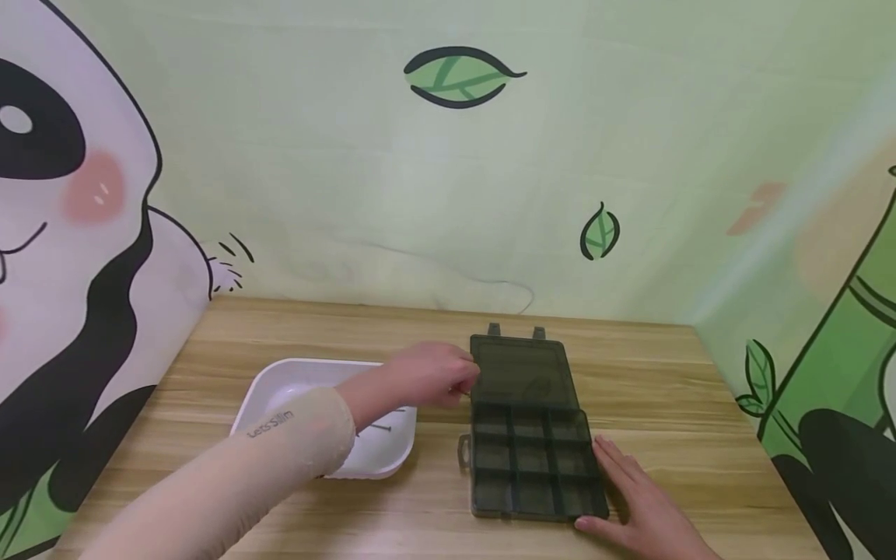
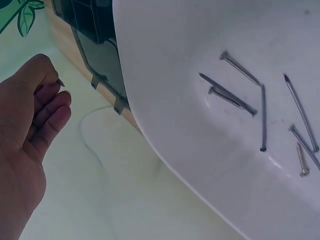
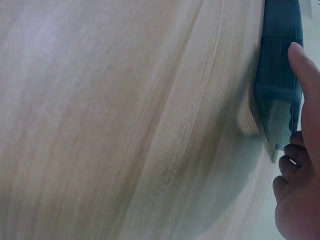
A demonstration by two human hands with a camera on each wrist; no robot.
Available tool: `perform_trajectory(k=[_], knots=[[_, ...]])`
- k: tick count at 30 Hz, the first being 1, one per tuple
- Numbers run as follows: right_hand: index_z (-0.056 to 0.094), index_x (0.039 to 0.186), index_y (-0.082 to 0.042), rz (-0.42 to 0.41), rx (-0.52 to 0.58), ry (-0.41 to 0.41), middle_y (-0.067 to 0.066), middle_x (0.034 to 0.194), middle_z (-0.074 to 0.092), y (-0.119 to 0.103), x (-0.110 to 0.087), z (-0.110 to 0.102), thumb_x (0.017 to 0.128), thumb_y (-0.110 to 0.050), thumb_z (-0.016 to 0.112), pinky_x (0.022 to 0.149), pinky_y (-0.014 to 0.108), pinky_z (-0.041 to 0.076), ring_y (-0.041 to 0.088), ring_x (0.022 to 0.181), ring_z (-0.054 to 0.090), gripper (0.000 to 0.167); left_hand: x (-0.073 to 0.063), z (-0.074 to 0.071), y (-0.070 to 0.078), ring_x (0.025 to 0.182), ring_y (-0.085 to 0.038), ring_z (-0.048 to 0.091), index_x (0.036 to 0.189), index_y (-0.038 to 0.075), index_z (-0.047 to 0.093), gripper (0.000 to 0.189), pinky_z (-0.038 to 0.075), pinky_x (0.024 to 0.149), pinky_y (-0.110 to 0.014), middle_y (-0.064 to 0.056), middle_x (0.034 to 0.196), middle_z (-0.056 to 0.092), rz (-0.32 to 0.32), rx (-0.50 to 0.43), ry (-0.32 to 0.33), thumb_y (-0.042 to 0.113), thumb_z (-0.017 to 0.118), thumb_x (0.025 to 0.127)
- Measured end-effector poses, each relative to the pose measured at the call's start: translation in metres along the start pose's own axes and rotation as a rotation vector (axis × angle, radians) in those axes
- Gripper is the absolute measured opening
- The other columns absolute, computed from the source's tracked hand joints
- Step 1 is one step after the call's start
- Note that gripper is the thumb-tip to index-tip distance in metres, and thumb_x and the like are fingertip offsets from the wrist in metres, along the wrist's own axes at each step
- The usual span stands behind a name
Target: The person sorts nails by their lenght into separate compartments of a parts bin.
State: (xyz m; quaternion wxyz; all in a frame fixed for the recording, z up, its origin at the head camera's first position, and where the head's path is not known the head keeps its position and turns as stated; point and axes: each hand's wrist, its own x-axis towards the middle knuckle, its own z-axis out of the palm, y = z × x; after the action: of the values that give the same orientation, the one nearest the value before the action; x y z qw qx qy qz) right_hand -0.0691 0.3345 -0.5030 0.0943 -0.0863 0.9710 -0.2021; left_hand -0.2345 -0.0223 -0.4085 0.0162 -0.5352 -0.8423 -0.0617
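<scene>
My left hand (image 1: 432, 375) is above the table between a white plastic basin (image 1: 401, 457) and a dark, see-through compartment box (image 1: 537, 460). It pinches a small screw (image 2: 61, 83); only the threaded tip shows past the fingers in the left wrist view. The box lies with its lid (image 1: 523, 372) folded back towards the wall, its compartments facing up. Against the box's near right corner rests my right hand (image 1: 647, 509), thumb at the front edge and fingers stretched along the right side. Several loose nails (image 2: 264, 117) and screws (image 2: 302, 160) lie in the basin.
Both the basin and the box stand on a wood-grain table (image 1: 672, 389). Behind it hangs a pale green backdrop (image 1: 315, 155) with printed leaves and a panda. A latch (image 1: 464, 451) sticks out from the box's left side, near the basin.
</scene>
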Motion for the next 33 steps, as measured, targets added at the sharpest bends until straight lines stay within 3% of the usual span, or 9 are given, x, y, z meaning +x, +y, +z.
perform_trajectory(k=[10, 18, 33], knots=[[0.034, 0.168, -0.011, -0.011, 0.000, 0.006, 0.016, 0.172, 0.033, 0.001, -0.001, 0.000, 0.081, -0.079, 0.073, 0.110, 0.071, 0.041, 0.050, 0.151, 0.039, 0.117, 0.028, 0.018, 0.012, 0.078, -0.013, 0.061, 0.089, 0.015, 0.070, 0.013, 0.051, 0.069, -0.026, 0.003, 0.088, 0.066, -0.004, -0.005, -0.065, 0.002, 0.073, 0.087], [0.034, 0.168, -0.012, 0.000, 0.021, 0.000, 0.013, 0.173, 0.032, 0.002, 0.000, 0.000, 0.081, -0.079, 0.073, 0.113, 0.071, 0.038, 0.050, 0.152, 0.037, 0.116, 0.036, 0.035, 0.013, 0.079, -0.010, 0.060, 0.087, 0.016, 0.069, 0.015, 0.050, 0.070, -0.024, 0.005, 0.088, 0.066, 0.024, -0.038, -0.058, 0.002, 0.074, 0.086], [0.033, 0.168, -0.010, 0.015, 0.034, -0.030, 0.016, 0.173, 0.032, 0.001, -0.001, -0.002, 0.081, -0.078, 0.074, 0.113, 0.072, 0.037, 0.056, 0.150, 0.036, 0.118, 0.044, 0.051, 0.014, 0.076, -0.010, 0.056, 0.083, 0.018, 0.066, 0.017, 0.048, 0.067, -0.024, 0.007, 0.083, 0.059, 0.045, -0.055, -0.073, 0.004, 0.075, 0.082]])
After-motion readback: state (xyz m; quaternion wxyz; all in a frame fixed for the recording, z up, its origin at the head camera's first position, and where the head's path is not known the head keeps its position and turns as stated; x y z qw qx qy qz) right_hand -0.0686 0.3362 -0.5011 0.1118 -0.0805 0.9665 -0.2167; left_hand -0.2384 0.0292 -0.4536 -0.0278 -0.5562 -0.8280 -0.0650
